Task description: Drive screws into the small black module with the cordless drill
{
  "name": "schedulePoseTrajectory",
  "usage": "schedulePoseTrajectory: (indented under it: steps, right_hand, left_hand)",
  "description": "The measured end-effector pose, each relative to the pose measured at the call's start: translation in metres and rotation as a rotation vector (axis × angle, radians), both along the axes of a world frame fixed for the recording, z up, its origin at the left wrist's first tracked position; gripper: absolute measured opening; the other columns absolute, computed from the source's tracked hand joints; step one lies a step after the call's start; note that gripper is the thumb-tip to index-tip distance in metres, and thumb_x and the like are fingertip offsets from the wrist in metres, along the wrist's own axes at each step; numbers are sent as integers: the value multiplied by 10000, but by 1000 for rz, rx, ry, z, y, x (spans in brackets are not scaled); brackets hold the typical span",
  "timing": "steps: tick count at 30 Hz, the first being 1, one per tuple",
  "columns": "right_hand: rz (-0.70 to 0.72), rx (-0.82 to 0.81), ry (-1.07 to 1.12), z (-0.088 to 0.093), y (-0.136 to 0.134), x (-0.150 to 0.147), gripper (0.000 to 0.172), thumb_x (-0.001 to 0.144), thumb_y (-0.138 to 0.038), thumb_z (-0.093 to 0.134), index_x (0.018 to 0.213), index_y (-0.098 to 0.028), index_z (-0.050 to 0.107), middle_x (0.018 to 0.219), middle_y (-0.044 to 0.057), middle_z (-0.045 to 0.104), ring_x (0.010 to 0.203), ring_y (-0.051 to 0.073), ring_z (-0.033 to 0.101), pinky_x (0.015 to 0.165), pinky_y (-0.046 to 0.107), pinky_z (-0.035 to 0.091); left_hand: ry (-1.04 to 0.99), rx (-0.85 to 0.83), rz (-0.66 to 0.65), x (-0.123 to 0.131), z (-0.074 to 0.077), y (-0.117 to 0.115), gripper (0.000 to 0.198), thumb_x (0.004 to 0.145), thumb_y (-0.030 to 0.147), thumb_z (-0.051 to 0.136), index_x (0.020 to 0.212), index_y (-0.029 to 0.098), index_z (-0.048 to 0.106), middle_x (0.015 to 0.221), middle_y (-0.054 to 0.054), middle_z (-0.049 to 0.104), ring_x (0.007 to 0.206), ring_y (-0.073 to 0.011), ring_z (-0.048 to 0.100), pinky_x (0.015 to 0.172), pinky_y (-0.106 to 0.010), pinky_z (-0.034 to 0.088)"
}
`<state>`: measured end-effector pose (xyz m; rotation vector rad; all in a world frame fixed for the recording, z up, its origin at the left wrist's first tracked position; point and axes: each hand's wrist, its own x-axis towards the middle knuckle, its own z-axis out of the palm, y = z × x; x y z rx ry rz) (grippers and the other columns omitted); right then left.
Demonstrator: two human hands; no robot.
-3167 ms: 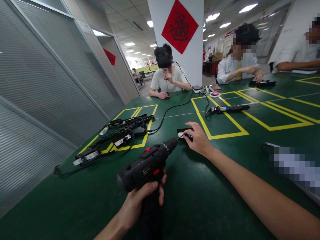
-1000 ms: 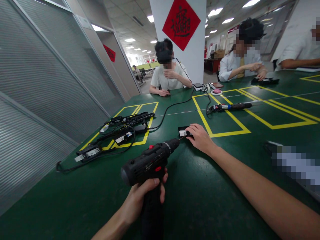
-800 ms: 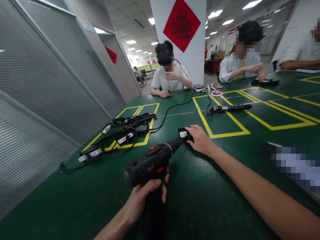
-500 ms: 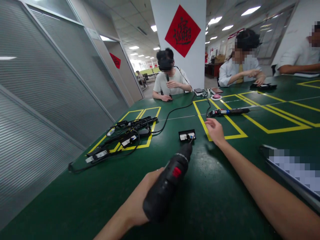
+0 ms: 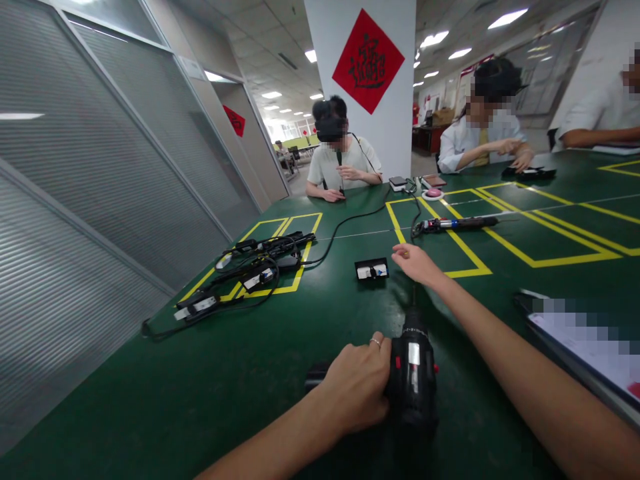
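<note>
My left hand (image 5: 357,380) is wrapped around the handle of a black cordless drill (image 5: 414,373). The drill is turned on its side, low over the table or on it, with its thin bit pointing away from me. Just right of a small black open case (image 5: 371,269) with white and blue parts inside, my right hand (image 5: 420,265) is in a pinch. Whatever may be between its fingertips is too small to make out. The drill's bit ends below my right wrist.
Black cables and adapters (image 5: 250,273) lie tangled at left on the green table (image 5: 210,393). A screwdriver-like tool (image 5: 460,225) lies beyond my right hand. A tablet or clipboard (image 5: 580,347) is at right. Several people sit across the table.
The drill has swung right and rolled onto its side, its bit now away from the small case. My right hand has moved left, closer to the case.
</note>
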<state>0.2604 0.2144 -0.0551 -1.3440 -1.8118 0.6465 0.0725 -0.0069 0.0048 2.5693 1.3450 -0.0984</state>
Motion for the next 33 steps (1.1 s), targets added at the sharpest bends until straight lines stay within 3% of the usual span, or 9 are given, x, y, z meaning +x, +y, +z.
schedulePoseTrajectory:
  steps: [4,7,10,12,14,16,20,24,33]
  right_hand:
    - [28,28,-169,-8,-6,-16,434,860,-337,546,1236,-122,576,1187,171,629,1007,234,641,923,385,482]
    - [78,74,-200,-12,-10,-21,398,906,-303,477,1259,-146,573,1221,151,612,1079,232,611,980,388,451]
    - [117,133,-182,-12,-13,-25,374,930,-254,422,1251,-161,589,1231,125,615,1131,222,586,1024,380,420]
    - [129,146,-177,-12,-14,-27,370,931,-234,410,1239,-153,598,1226,123,622,1135,219,585,1027,373,419]
    - [122,130,-178,-11,-14,-29,375,931,-231,401,1238,-134,594,1221,136,629,1142,224,585,1028,376,417]
    - [107,95,-174,-12,-12,-30,389,933,-242,393,1252,-116,578,1239,150,623,1165,234,575,1036,386,410]
    - [76,-1,-156,-13,-10,-35,424,924,-281,423,1293,-104,531,1274,168,606,1163,256,584,1018,413,429]
    - [45,-16,-155,-13,-13,-41,464,910,-303,457,1320,-89,497,1295,193,586,1178,269,577,1017,424,429]
    - [57,37,-87,-17,-17,-43,426,908,-326,484,1289,-141,533,1247,146,623,1123,233,604,992,399,451]
  left_hand:
    - [-35,-54,-113,10,4,7,601,719,218,540,1284,41,437,1210,-253,555,1022,-358,606,801,-448,527]
    - [-74,-132,-160,8,10,12,726,740,247,554,1385,-5,335,1343,-297,470,1173,-382,539,924,-463,485]
    - [-184,-214,-200,-7,15,29,700,763,389,621,1368,97,423,1283,-190,558,1039,-296,635,873,-375,524]
    - [-311,-64,-133,-19,14,51,603,758,486,656,1268,183,547,1190,-103,627,961,-249,660,821,-333,542]
    - [-362,85,-11,-29,6,81,428,869,414,548,1226,177,561,1115,-103,632,971,-247,641,859,-378,520]
    - [-397,242,106,-34,-8,111,435,885,351,537,1252,122,504,1204,-169,552,1110,-305,558,972,-489,437]
    - [-428,386,116,-31,-42,153,511,784,282,689,1243,176,492,1221,-127,531,1155,-284,522,1009,-466,430]
    - [-423,468,94,-28,-61,163,393,832,230,635,1204,205,510,1179,-94,557,1125,-257,540,981,-437,458]
    - [-321,566,103,-27,-66,164,266,896,260,546,1149,179,522,1128,-125,583,1066,-273,558,919,-429,474]
